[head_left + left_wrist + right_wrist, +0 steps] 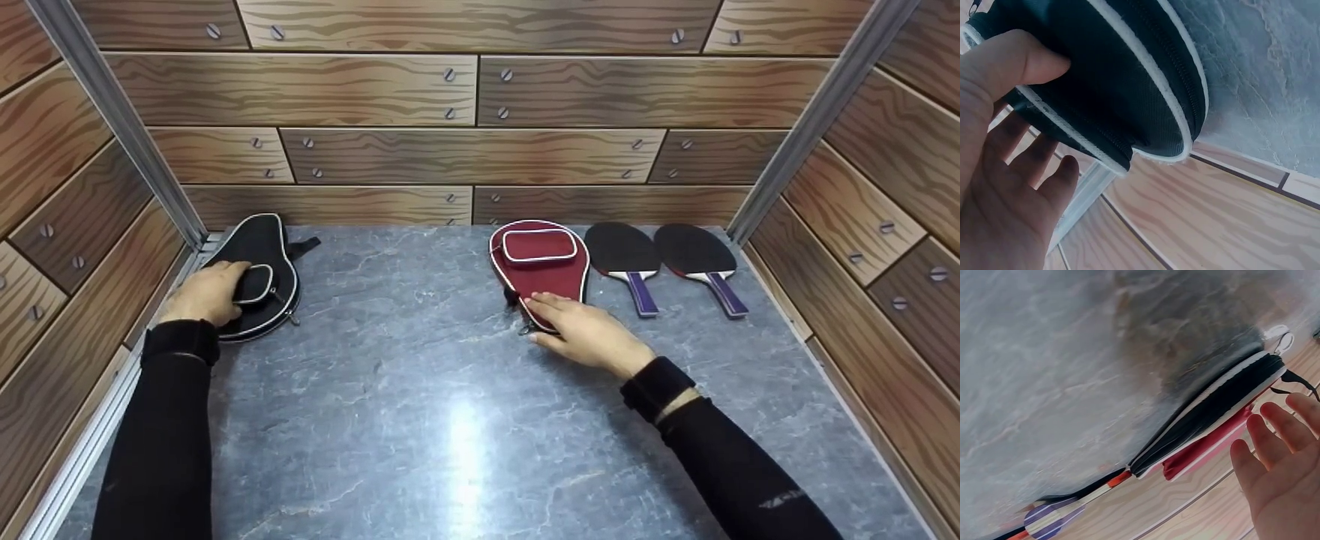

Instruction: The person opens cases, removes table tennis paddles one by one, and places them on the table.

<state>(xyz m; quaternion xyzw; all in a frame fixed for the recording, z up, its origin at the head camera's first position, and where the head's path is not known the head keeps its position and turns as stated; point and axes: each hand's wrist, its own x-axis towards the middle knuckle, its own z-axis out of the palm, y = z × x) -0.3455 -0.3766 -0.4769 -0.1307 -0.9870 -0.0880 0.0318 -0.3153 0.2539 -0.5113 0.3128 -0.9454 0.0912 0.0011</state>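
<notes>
At the back left, a black table tennis paddle case with white piping and a small zipped pocket lies on the surface. My left hand grips its left side; in the left wrist view the thumb lies on the black fabric and the fingers are along the edge. A similar red case with a pocket lies right of centre, its narrow end toward me. Over that narrow end is my right hand, fingers extended. The right wrist view shows the fingertips beside the case's zipped edge; contact is unclear.
Two paddles, one beside the red case and another farther right, lie black side up with purple handles toward me. Wood-print walls enclose the grey marbled table at the back and both sides, with metal corner posts.
</notes>
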